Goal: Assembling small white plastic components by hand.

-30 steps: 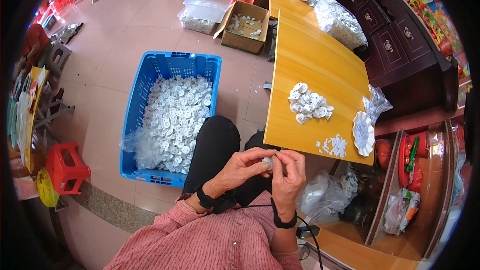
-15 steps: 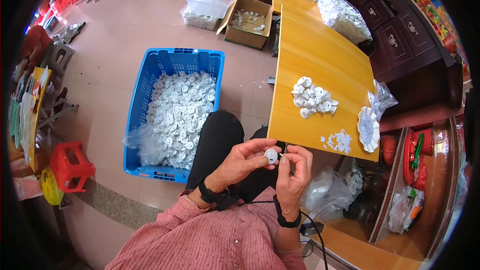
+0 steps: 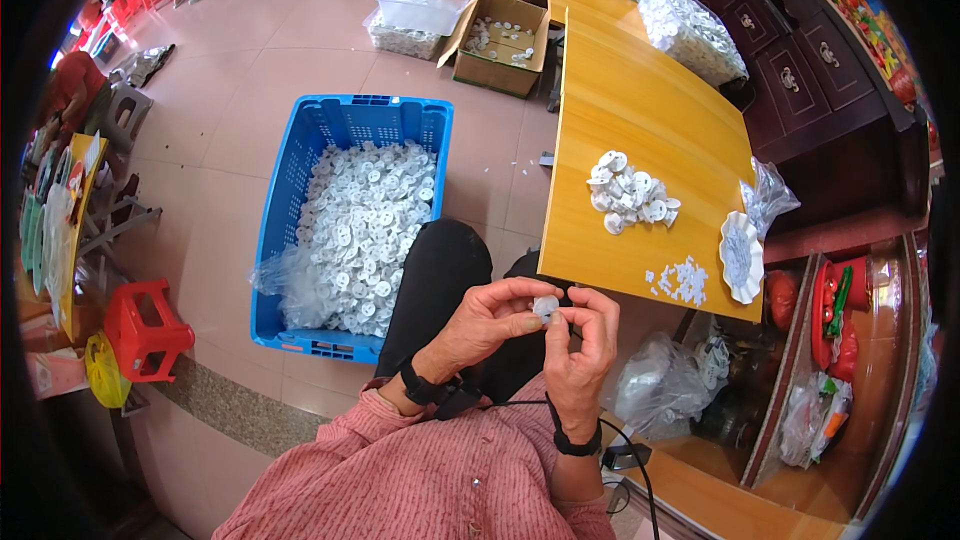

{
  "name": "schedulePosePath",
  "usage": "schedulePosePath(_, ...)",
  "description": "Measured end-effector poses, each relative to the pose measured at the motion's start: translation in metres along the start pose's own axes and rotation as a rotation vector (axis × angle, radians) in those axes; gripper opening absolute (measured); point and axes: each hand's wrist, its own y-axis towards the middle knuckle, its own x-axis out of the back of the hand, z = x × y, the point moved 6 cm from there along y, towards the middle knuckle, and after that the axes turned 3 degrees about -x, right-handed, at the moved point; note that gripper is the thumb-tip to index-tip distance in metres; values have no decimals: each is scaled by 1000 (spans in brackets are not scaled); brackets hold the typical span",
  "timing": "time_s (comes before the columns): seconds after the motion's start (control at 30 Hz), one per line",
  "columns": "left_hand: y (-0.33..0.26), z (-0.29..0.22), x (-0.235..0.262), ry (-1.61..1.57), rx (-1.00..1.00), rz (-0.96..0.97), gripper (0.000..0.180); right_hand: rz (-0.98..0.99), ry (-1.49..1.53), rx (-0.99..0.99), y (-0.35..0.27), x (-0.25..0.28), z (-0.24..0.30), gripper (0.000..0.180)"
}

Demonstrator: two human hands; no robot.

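"What is seen at left?"
"A blue crate (image 3: 290,175), filled with white discs (image 3: 365,230)."
"And the white piece (image 3: 545,307)?"
"It is pinched in the left hand (image 3: 485,322); its round face, shown flat before, is now tilted."
"The right hand (image 3: 585,345)?"
"Held close beside it, fingertips bunched; whether anything is pinched cannot be told."
"Beyond?"
"A white pile (image 3: 630,192), left unmoved on the table (image 3: 650,90)."

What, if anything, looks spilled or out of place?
A few tiny white bits lie scattered on the floor between the crate and the table, outside any container or heap, so possibly dropped. Also, a clear bag sits untidily across the crate's left rim.
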Motion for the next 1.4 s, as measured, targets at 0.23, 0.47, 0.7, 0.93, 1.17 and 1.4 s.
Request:
schedulePosePath(0.23,-1,-2,0,88,-36,15,37,-1,13,-17,-1,-2,1,9)
schedulePosePath(0.47,-3,-6,3,155,4,-10,39,2,-24,18,-2,-3,5,10)
schedulePosePath(0.7,-2,-9,10,174,-92,64,38,38,3,3,-2,-7,8,11)
schedulePosePath(0.93,-4,-11,12,173,-111,59,39,38,49,6,-1,-10,10,10)
schedulePosePath(1.17,-4,-14,14,199,-106,52,38,88,142,-71,-1,-15,3,9)
schedulePosePath(1.4,-6,-14,15,166,-75,5,37,76,218,-133,-4,-18,-7,9)
